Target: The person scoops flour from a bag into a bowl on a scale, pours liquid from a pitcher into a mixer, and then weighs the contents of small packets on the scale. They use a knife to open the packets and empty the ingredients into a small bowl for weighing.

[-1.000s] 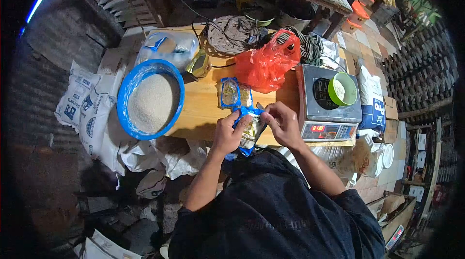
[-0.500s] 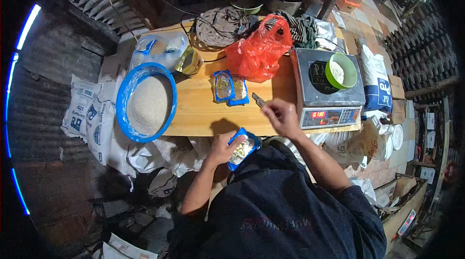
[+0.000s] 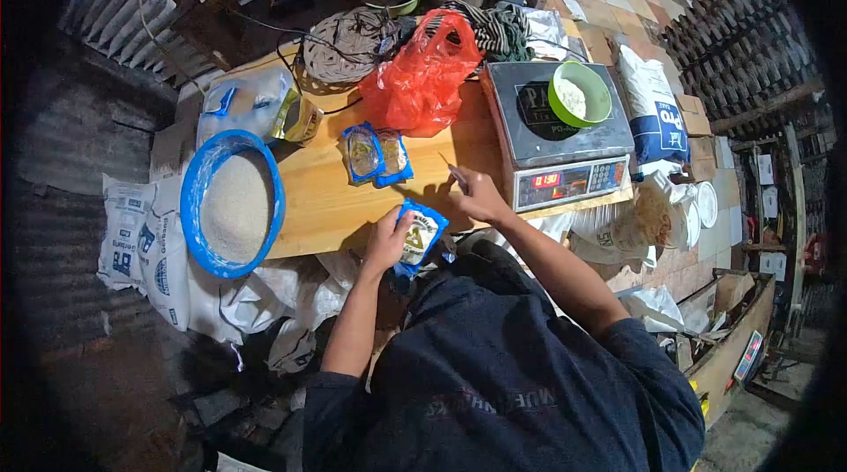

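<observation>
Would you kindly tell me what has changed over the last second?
The right hand let go of the blue packet and went to a small blade on the table. The left hand keeps the packet, now at the table edge. Basin, scale unchanged.

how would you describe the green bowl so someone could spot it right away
Start at the wooden table and go to the grey digital scale at its right end. The green bowl sits on the scale's platform, holding some white grain. It is the only bright green round thing there, far smaller than the blue basin of grain at the table's left.
</observation>
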{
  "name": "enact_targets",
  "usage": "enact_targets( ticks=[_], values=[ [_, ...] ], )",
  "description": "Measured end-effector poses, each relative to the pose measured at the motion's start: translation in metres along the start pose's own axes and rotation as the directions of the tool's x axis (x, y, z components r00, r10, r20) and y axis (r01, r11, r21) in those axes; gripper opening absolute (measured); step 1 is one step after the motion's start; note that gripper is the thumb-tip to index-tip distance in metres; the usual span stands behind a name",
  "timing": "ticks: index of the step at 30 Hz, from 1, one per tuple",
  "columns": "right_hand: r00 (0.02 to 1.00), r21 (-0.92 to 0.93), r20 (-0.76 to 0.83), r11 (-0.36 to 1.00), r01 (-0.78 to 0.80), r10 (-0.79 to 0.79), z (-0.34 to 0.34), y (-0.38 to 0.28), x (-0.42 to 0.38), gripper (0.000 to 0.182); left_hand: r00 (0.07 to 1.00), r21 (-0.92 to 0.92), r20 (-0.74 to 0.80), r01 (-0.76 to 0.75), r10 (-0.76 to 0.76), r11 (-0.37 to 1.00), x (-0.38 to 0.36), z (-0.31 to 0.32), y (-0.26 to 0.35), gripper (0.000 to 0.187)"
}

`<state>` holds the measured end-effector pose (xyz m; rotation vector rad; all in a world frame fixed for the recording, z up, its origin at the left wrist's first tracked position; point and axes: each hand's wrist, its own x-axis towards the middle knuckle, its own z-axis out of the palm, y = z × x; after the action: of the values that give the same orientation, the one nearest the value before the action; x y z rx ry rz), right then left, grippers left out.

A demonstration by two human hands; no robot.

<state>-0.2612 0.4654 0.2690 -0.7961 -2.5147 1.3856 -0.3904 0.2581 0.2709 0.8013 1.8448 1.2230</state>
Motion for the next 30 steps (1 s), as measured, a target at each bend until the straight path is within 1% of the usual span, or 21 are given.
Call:
enact_targets(
  ticks=[1, 2, 3, 4, 5, 8, 9, 11, 12, 13, 14, 15, 17, 18, 19, 20, 22, 23, 24, 27, 30],
  values=[
    [0.987, 0.269, 0.128, 0.954, -0.131, 0.099, -0.008, -0.015, -0.006, 0.038, 0.999, -0.014, -0.008, -0.049, 0.049, 0.999, 0.003, 0.006, 0.005, 0.031],
    [0.898, 0.305, 0.397, 0.896, -0.323, 0.189, -0.029, -0.046, -0.012, 0.043, 0.993, 0.019, -0.047, -0.110, 0.111, 0.994, 0.002, 0.012, 0.018, 0.033],
    [0.921, 0.235, 0.381, 0.954, -0.186, 0.085, -0.023, -0.033, -0.014, 0.042, 0.983, 0.062, -0.076, -0.161, 0.166, 0.985, 0.006, 0.018, 0.016, 0.031],
    [0.929, 0.162, 0.370, 0.986, -0.039, -0.024, -0.021, -0.036, -0.016, 0.040, 0.970, 0.108, -0.102, -0.212, 0.223, 0.971, 0.009, 0.022, 0.026, 0.028],
    [0.952, 0.194, 0.303, 0.981, -0.013, -0.047, -0.023, -0.038, -0.022, 0.035, 0.973, 0.156, -0.085, -0.198, 0.213, 0.968, 0.008, 0.022, 0.035, 0.027],
    [0.995, 0.231, 0.096, 0.973, -0.008, -0.014, -0.011, -0.017, -0.019, 0.029, 0.988, 0.073, -0.115, -0.097, 0.105, 0.993, 0.016, 0.030, 0.023, 0.027],
    [0.997, 0.132, 0.075, 0.991, -0.032, 0.023, -0.013, -0.021, -0.018, 0.027, 0.975, 0.183, -0.164, -0.119, 0.149, 0.976, 0.020, 0.032, 0.018, 0.028],
    [0.996, -0.064, 0.021, 0.994, -0.088, 0.090, -0.017, -0.029, -0.019, 0.026, 0.976, 0.233, -0.164, -0.101, 0.141, 0.967, 0.027, 0.034, 0.008, 0.031],
    [0.998, -0.066, -0.067, 0.998, -0.001, -0.003, -0.015, -0.026, -0.019, 0.027, 0.977, 0.257, -0.166, -0.090, 0.136, 0.962, 0.030, 0.034, 0.010, 0.033],
    [0.984, -0.075, -0.152, 0.994, 0.085, -0.096, -0.013, -0.020, -0.019, 0.029, 0.975, 0.283, -0.211, -0.012, 0.075, 0.959, 0.031, 0.034, 0.014, 0.037],
    [0.954, -0.092, -0.234, 0.981, 0.170, -0.188, -0.010, -0.016, -0.019, 0.031, 0.975, 0.342, -0.211, 0.009, 0.068, 0.940, 0.036, 0.031, 0.011, 0.038],
    [0.959, -0.097, -0.247, 0.988, 0.117, -0.138, -0.017, -0.035, -0.023, 0.026, 0.976, 0.399, -0.211, 0.031, 0.059, 0.916, 0.041, 0.026, 0.013, 0.039],
    [0.980, -0.104, -0.113, 0.983, 0.150, -0.161, -0.011, -0.016, -0.026, 0.023, 0.976, 0.527, -0.219, 0.112, 0.007, 0.842, 0.044, 0.020, 0.016, 0.038],
    [0.984, -0.106, -0.049, 0.981, 0.164, -0.170, -0.011, -0.015, -0.027, 0.021, 0.980, 0.549, -0.201, 0.109, 0.004, 0.829, 0.046, 0.019, 0.010, 0.037],
    [0.988, -0.168, 0.066, 0.974, 0.152, -0.143, -0.008, -0.016, -0.030, 0.015, 0.983, 0.570, -0.181, 0.103, 0.003, 0.815, 0.051, 0.018, 0.003, 0.035],
    [0.992, -0.242, 0.112, 0.967, 0.078, -0.052, -0.005, -0.018, -0.030, 0.018, 0.987, 0.590, -0.162, 0.095, 0.002, 0.802, 0.055, 0.017, -0.002, 0.034],
    [0.973, -0.394, 0.186, 0.918, -0.055, 0.138, 0.000, -0.028, -0.030, 0.023, 0.982, 0.606, -0.181, 0.148, -0.046, 0.781, 0.057, 0.020, 0.005, 0.033],
    [0.982, -0.401, 0.150, 0.915, -0.042, 0.111, 0.004, -0.027, -0.028, 0.024, 0.979, 0.623, -0.186, 0.180, -0.079, 0.761, 0.058, 0.021, 0.009, 0.033],
    [0.981, -0.418, 0.158, 0.908, -0.038, 0.114, 0.008, -0.022, -0.025, 0.024, 0.975, 0.639, -0.193, 0.211, -0.111, 0.740, 0.059, 0.022, 0.011, 0.034],
    [0.975, -0.468, 0.175, 0.883, -0.044, 0.141, 0.014, -0.016, -0.021, 0.023, 0.952, 0.618, -0.280, 0.274, -0.119, 0.737, 0.066, 0.029, 0.006, 0.037],
    [0.965, -0.510, 0.190, 0.858, -0.062, 0.183, 0.013, -0.023, -0.017, 0.022, 0.929, 0.536, -0.316, 0.341, -0.190, 0.772, 0.071, 0.027, 0.009, 0.040]
  ],
)
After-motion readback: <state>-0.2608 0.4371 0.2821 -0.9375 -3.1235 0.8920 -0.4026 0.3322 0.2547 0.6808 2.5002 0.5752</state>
